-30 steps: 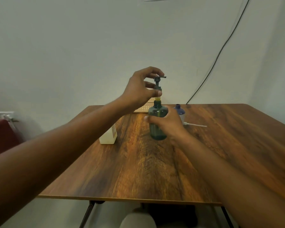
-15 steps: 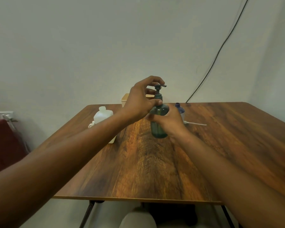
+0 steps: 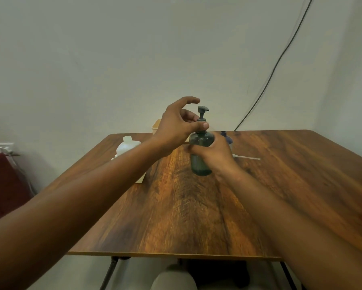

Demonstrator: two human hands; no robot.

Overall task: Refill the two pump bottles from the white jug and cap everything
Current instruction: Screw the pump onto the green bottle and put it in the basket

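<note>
A dark green pump bottle [image 3: 200, 165] stands upright on the wooden table [image 3: 196, 216]. My right hand [image 3: 214, 155] wraps around its body. My left hand [image 3: 179, 124] pinches the collar of the pump head [image 3: 202, 110], which sits in the bottle's neck. Behind the green bottle stands a blue bottle [image 3: 226, 138] with an open neck; most of it is hidden. Its loose pump with a thin white tube [image 3: 247, 157] lies on the table to the right. The white jug [image 3: 127, 146] stands at the left, partly hidden by my left forearm.
A beige box [image 3: 156, 125] sits at the table's back edge against the wall. A black cable [image 3: 272, 70] hangs down the wall to the table's rear. A dark red object [image 3: 2, 181] stands left of the table.
The pump head has gone down into the green bottle's neck, its yellowish tube no longer showing. My left hand dropped with it and now grips the collar. The right hand stays on the bottle.
</note>
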